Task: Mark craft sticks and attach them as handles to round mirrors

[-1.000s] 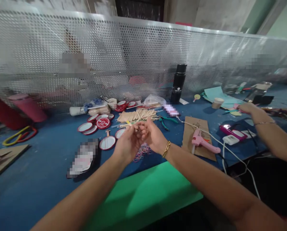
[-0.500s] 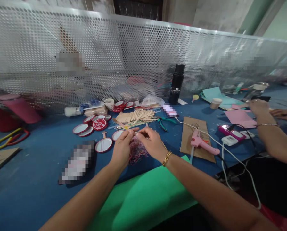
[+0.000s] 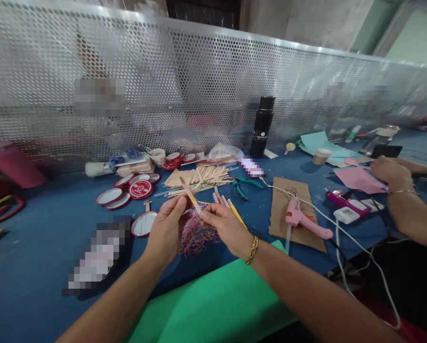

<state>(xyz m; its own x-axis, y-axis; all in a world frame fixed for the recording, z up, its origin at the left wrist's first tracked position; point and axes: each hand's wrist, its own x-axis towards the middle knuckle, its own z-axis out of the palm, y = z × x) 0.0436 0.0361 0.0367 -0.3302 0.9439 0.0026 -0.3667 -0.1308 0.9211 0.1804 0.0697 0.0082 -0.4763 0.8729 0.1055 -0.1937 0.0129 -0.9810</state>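
Note:
My left hand point(image 3: 165, 228) and my right hand point(image 3: 225, 225) meet over the blue table, both pinched on a flat wooden craft stick point(image 3: 189, 194) that slants up and to the left. A tangle of thin coloured rubber bands point(image 3: 196, 236) lies just below the two hands. Several loose coloured sticks point(image 3: 231, 206) rest on the table right behind my right hand. A pile of plain wooden sticks point(image 3: 199, 174) sits further back.
Round red-rimmed mirrors point(image 3: 126, 190), green pliers point(image 3: 244, 184), a pink glue gun point(image 3: 302, 220) on cardboard point(image 3: 287, 200) and a black bottle point(image 3: 262, 125) stand behind. Green paper point(image 3: 217, 300) lies at the near edge. Another person's hand point(image 3: 388, 169) works on pink paper at right. A perforated metal screen point(image 3: 185, 90) bounds the back.
My hands have come down and nearer to me, and the stick now stands out clearly between them. The other person's hand has shifted onto the pink paper.

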